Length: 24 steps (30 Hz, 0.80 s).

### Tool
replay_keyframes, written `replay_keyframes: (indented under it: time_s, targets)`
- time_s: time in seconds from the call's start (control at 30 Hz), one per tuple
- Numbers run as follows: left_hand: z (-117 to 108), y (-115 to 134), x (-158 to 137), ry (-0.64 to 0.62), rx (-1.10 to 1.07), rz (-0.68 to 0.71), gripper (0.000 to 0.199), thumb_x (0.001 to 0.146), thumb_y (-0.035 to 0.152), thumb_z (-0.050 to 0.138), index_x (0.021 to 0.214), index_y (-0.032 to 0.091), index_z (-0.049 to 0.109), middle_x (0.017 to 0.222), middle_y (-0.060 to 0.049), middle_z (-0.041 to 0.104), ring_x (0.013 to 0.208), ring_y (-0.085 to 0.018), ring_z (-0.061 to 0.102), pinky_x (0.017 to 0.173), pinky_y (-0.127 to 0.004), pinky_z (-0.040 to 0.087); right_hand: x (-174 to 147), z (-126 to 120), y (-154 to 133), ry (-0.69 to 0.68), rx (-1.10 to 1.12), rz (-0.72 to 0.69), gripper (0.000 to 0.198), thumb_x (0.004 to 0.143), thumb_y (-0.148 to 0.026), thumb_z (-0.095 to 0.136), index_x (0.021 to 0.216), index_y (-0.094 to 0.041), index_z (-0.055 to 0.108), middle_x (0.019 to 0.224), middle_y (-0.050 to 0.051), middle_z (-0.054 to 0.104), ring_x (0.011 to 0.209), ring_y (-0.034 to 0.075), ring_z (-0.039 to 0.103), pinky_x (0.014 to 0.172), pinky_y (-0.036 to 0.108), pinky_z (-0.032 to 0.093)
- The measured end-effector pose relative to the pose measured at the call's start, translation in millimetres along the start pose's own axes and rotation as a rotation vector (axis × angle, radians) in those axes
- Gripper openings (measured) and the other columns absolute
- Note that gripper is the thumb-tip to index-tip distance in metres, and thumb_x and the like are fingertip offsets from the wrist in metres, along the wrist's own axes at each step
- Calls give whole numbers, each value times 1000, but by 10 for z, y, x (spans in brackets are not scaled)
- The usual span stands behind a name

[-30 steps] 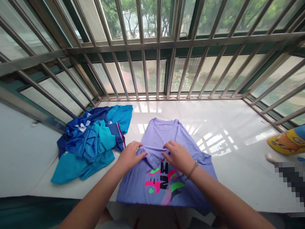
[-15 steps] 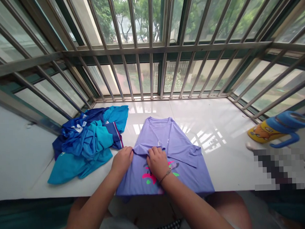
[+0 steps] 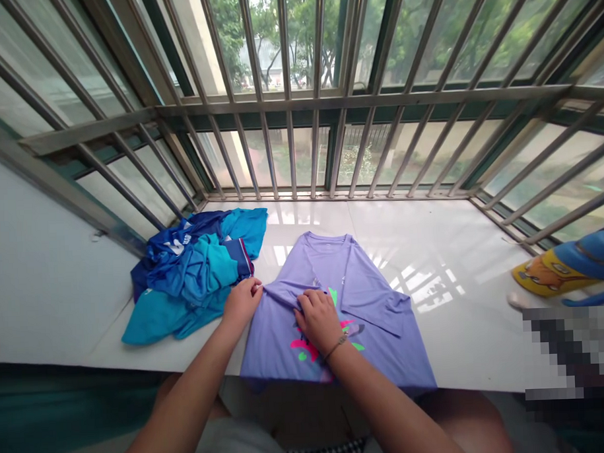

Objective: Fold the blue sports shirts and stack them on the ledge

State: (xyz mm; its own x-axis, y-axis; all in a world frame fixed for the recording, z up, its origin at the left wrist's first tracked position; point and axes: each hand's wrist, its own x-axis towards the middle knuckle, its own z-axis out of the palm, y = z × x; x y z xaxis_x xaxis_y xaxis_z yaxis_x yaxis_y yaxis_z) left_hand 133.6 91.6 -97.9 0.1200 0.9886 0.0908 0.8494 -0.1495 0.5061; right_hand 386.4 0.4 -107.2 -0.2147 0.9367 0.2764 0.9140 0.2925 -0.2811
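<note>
A lavender T-shirt [image 3: 380, 343] with a pink and green print lies spread on the white ledge, its neckline away from me and its lower edge at the ledge's front. My left hand [image 3: 242, 301] is closed in a pinch on cloth at the shirt's left side, drawing it taut. Over the middle of the shirt, my right hand [image 3: 319, 318] has its fingers curled onto a fold of the same cloth. The shirt's right sleeve is folded inward across the body. Part of the print is hidden under my right hand.
A heap of blue and teal clothes [image 3: 195, 276] lies left of the shirt. On the right, a yellow and blue bottle [image 3: 556, 270] stands near a small pale object [image 3: 516, 301] and a blurred-out patch. Metal bars [image 3: 329, 153] close off the window behind the ledge [image 3: 464, 340].
My left hand has moved slightly left relative to the shirt, stretching the cloth. More green print shows beside my right hand. The camera view has shifted and tilted.
</note>
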Motion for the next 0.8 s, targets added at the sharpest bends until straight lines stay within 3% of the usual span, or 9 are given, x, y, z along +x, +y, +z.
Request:
replay_keyframes:
  time_s: [0.13,0.23,0.33,0.57,0.8]
  targets:
    - [36,17,-38,3,-32,317,30,96,24,61,123,24,74,117,-9,71,106,-26,70,97,-36,56,0,10,-1,1,-12,-33,13,108,-32,65,119,-26,68,126,8,71,116,27,59,102,41,40]
    - [68,-23,-19,-36,-24,430,26,99,24,58,116,25,77,111,-8,72,109,-27,68,100,-39,55,6,28,3,3,-25,-49,11,109,-30,62,116,-27,70,121,7,72,112,25,60,98,40,40]
    - [108,-109,36,-9,-28,394,23,101,26,56,105,24,78,105,-8,74,105,-27,69,98,-41,56,11,59,13,31,-41,-69,8,109,-31,64,112,-27,70,117,6,72,107,25,60,95,40,40]
    - [167,-243,147,69,-55,276,19,97,27,59,99,24,79,102,-8,78,102,-28,71,95,-41,57,12,91,31,70,-17,-103,3,106,-28,69,109,-26,69,112,4,72,102,24,60,92,38,41]
    - [161,-181,201,59,-68,97,22,93,28,60,103,21,78,101,-8,74,93,-25,74,84,-36,60,-18,80,24,110,13,-80,12,104,-31,70,116,-27,70,122,6,72,112,26,60,101,42,43]
